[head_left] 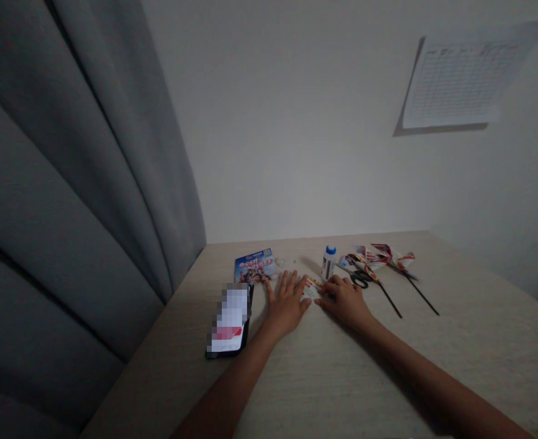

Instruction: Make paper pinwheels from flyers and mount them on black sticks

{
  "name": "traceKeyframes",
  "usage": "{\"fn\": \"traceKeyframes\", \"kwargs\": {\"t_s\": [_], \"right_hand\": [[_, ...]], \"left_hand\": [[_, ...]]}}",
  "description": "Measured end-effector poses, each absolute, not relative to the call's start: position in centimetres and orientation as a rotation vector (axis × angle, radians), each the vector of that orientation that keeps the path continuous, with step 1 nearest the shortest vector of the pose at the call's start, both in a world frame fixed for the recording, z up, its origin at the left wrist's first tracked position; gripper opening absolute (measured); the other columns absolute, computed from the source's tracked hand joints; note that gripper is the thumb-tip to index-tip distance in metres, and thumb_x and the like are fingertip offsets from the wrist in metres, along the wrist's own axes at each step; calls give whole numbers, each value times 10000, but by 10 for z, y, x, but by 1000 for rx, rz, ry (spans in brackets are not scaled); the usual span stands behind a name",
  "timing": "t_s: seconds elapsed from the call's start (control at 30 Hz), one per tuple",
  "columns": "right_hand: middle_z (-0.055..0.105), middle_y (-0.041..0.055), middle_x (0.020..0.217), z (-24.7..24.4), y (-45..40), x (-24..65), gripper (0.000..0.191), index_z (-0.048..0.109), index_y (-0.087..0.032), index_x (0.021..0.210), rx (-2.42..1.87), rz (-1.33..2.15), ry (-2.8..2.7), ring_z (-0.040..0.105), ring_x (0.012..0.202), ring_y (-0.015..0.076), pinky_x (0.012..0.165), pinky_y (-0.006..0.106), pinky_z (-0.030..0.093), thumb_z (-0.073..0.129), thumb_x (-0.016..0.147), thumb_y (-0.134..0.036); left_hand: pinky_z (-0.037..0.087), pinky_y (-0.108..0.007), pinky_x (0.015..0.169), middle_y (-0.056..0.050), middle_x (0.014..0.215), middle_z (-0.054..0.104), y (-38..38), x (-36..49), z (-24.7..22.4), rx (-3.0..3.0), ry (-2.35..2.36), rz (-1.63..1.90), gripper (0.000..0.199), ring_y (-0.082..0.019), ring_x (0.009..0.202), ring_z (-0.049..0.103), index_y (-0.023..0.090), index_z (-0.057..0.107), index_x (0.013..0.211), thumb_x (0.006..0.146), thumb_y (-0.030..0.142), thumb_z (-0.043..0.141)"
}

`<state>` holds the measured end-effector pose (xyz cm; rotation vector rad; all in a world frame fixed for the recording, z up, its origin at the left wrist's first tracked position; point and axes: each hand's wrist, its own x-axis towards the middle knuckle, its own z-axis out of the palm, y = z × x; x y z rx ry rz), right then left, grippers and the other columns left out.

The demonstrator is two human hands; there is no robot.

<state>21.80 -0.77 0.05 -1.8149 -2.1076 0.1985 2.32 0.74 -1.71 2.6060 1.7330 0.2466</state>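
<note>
My left hand [286, 303] lies flat with fingers spread, its thumb side on the left part of a small printed paper [310, 289]. At the paper's right edge is my right hand [344, 300], its fingers bent and drawn together; whatever is between them is too small to make out. A glue bottle with a blue cap [328, 263] stands upright just behind my right hand. Dark-handled scissors [359, 279] lie to the right of the bottle. Beyond my left fingertips rests a blue printed leaflet [255, 266].
A phone [230, 320] with a lit screen lies left of my left forearm. Two paper pinwheels [383, 259] on dark sticks lie at the right. The table [305, 384] meets a wall at the back; a grey curtain [127, 152] hangs at the left.
</note>
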Motion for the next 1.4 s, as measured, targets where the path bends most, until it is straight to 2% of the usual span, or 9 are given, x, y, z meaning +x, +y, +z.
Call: {"fn": "traceKeyframes", "kwargs": {"t_s": [0.27,0.4,0.6,0.9,1.03,1.2,1.4], "right_hand": [[602,68,1227,1,-7,232,285,727,-345,1123,-1843,317,-2119,507,1141,281,918,438,354,654,861,-429],[589,59,1228,0,-4,238,283,727,-392,1141,-1838,354,-2153,494,1159,279,954,454,341,629,876,-381],[564,41,1215,-6,2,250,419,647,-506,1222,-1807,412,-2257,469,1159,282,970,502,312,564,890,-264],[556,49,1122,-6,8,263,471,584,-530,1285,-1711,484,-2372,465,1073,264,972,507,300,395,968,-236],[544,53,1150,-5,9,268,489,567,-540,1297,-1688,482,-2409,463,1072,274,962,501,312,393,962,-229],[549,52,1174,-7,8,269,536,556,-528,1317,-1673,477,-2420,467,1077,266,958,476,318,405,934,-185],[600,52,1203,-3,0,263,491,595,-425,1331,-1725,415,-2261,498,1121,263,940,430,333,441,918,-208]], "left_hand": [[-59,-772,1090,12,1666,28,9,2,-7,2508,1749,143,650,-314,1534,-13,397,36,1565,986,513,308],[-45,-755,1104,-8,1667,12,8,-9,4,2460,1800,42,680,-340,1529,-31,381,40,1568,976,508,350],[-5,-787,1075,-9,1660,-73,12,-18,16,2340,1811,-10,733,-337,1522,-105,375,-9,1564,962,477,398],[23,-777,1077,-22,1658,-111,16,-33,17,2256,1833,-47,788,-319,1517,-144,376,3,1566,927,432,461],[27,-778,1077,-12,1658,-119,18,-37,15,2251,1833,-50,804,-324,1516,-144,389,2,1564,912,424,473],[9,-770,1083,-20,1665,-78,15,-36,13,2274,1863,-8,758,-327,1520,-127,382,94,1568,913,409,474],[9,-741,1114,-20,1674,46,6,-24,11,2240,1866,156,611,-312,1534,-42,365,383,1489,892,328,510]]}}
